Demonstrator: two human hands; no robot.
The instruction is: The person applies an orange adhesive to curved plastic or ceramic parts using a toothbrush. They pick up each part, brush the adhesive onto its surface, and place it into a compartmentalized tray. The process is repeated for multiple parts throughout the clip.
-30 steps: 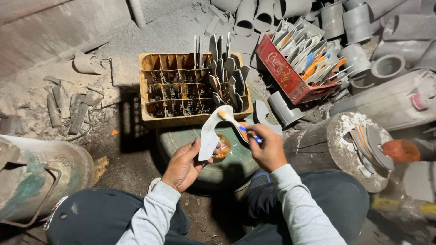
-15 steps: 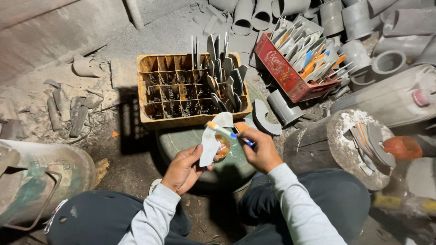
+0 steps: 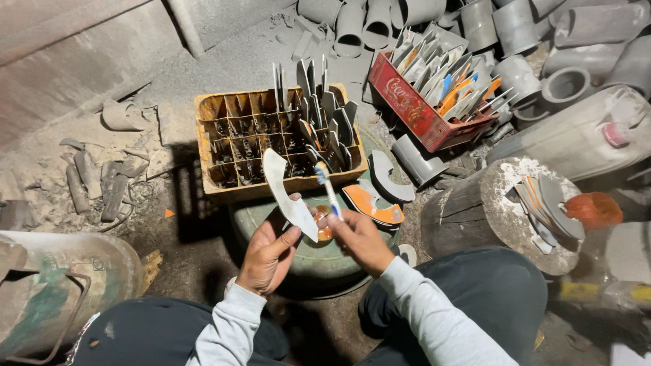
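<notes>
White blade and blue-handled brush before the yellow crate; red crate right of it.

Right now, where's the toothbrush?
In the head view, the toothbrush is in the right hand, centre frame, bristles up beside the curved white piece held by the left hand, just in front of the yellow crate.

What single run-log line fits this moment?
left hand: holds curved white piece | right hand: holds toothbrush | behind: yellow crate
</notes>
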